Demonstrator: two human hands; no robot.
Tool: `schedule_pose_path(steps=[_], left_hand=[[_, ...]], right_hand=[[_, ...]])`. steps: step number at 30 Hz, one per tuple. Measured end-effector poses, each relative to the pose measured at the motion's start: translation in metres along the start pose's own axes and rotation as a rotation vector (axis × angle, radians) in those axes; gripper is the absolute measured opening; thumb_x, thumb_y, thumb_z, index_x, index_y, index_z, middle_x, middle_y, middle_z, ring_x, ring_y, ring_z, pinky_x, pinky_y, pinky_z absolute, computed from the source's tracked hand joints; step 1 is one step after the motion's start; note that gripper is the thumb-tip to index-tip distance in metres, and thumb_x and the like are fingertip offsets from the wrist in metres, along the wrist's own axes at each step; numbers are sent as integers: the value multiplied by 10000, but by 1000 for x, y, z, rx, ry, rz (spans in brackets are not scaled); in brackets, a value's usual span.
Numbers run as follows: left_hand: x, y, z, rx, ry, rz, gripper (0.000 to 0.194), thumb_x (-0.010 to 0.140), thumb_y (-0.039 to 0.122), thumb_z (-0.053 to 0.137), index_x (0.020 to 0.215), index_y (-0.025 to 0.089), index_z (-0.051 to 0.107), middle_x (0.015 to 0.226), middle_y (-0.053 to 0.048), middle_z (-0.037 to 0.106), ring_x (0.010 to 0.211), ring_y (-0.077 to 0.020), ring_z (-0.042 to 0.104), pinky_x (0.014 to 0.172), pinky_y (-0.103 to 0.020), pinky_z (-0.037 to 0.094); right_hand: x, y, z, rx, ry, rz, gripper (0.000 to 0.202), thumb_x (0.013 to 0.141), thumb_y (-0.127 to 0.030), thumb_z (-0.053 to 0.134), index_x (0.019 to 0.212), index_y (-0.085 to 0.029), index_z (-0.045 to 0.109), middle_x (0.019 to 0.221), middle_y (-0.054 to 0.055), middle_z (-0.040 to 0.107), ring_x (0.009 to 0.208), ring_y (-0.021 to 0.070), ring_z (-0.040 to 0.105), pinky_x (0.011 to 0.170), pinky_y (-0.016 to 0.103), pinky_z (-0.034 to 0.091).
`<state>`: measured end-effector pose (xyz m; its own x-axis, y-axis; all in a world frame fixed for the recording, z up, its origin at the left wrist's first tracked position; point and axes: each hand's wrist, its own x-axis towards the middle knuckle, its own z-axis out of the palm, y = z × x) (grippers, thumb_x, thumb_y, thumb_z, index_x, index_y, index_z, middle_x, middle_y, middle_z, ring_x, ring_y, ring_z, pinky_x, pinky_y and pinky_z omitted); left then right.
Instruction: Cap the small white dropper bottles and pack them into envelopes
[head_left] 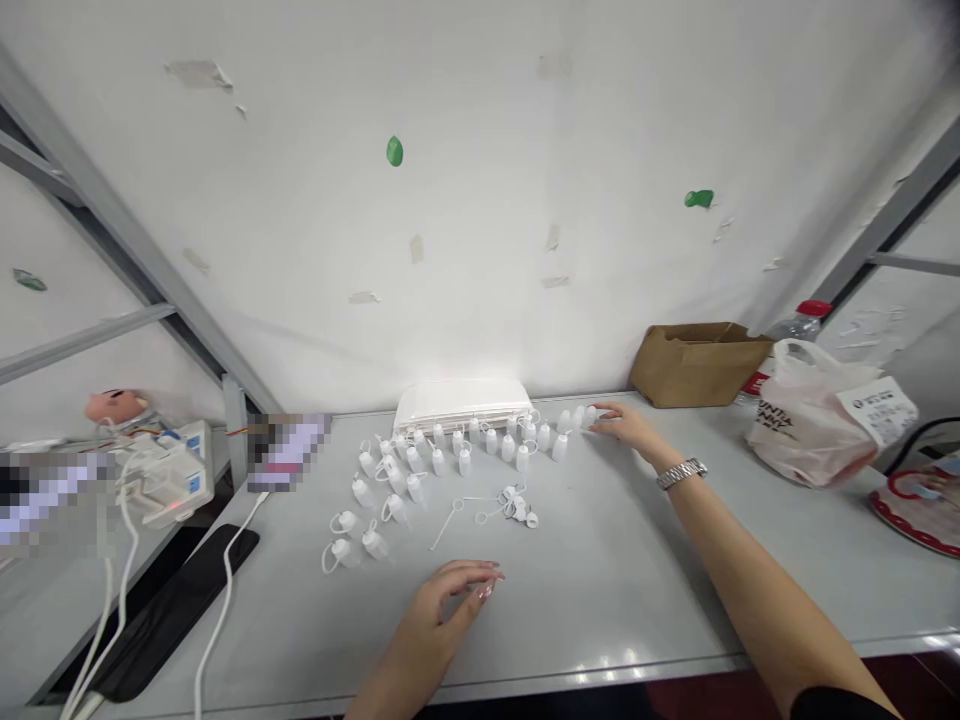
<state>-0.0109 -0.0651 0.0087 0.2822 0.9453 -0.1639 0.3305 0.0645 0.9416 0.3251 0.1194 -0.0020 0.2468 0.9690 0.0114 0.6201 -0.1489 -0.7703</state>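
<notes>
My right hand (626, 425), a metal watch on its wrist, reaches to the back of the table. Its thumb and fingers close around a small white plastic bottle (589, 417), at the right end of a row. Over the front of the table hovers my left hand (454, 595), with nothing visible in it; its fingers are loosely curved, the thumb close to them. Several small capped squeeze bottles (465, 462) stand left of my right hand. More bottles with looped cap straps (375, 543) are at the left. Loose white caps with strap rings (517, 507) lie in the middle.
A stack of white sheets or bags (461, 400) rests against the wall. Right are a brown paper box (697, 365), a red-capped bottle (810, 315) and a plastic bag (810, 420). Left are a phone (289, 455), white cables (225, 590) and a black pad (180, 615).
</notes>
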Motion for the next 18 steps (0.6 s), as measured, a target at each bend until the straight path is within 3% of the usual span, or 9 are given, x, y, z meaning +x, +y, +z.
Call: schedule_pose_path(steps=[6, 11, 15, 18], left_hand=[[1, -3, 1, 36, 93, -53, 262, 801, 390, 510, 919, 265, 708, 1005, -51, 682, 961, -221, 593, 822, -331, 452], [5, -4, 1, 95, 99, -100, 293, 781, 383, 525, 979, 236, 684, 900, -43, 615, 803, -185, 576, 717, -304, 456], [17, 0, 4, 219, 48, -66, 295, 803, 351, 503, 1029, 232, 651, 938, -44, 591, 805, -177, 574, 747, -304, 458], [33, -2, 11, 397, 104, -2, 306, 816, 280, 492, 1088, 213, 616, 997, -62, 573, 856, -195, 577, 850, -348, 435]], right_hand=[[1, -1, 10, -11, -1, 0, 332, 606, -323, 682, 884, -144, 685, 855, 91, 693, 718, 210, 625, 616, 277, 451], [-11, -6, 0, -83, 132, -21, 278, 633, -376, 628, 769, -134, 636, 881, 134, 667, 768, 258, 610, 670, 342, 448], [-49, -18, -17, -123, 267, -68, 325, 692, -427, 568, 834, -136, 595, 965, 161, 624, 811, 274, 590, 720, 386, 434], [-91, -34, -18, -88, 244, -146, 345, 724, -504, 548, 835, -180, 587, 829, 88, 639, 708, 228, 586, 663, 350, 451]])
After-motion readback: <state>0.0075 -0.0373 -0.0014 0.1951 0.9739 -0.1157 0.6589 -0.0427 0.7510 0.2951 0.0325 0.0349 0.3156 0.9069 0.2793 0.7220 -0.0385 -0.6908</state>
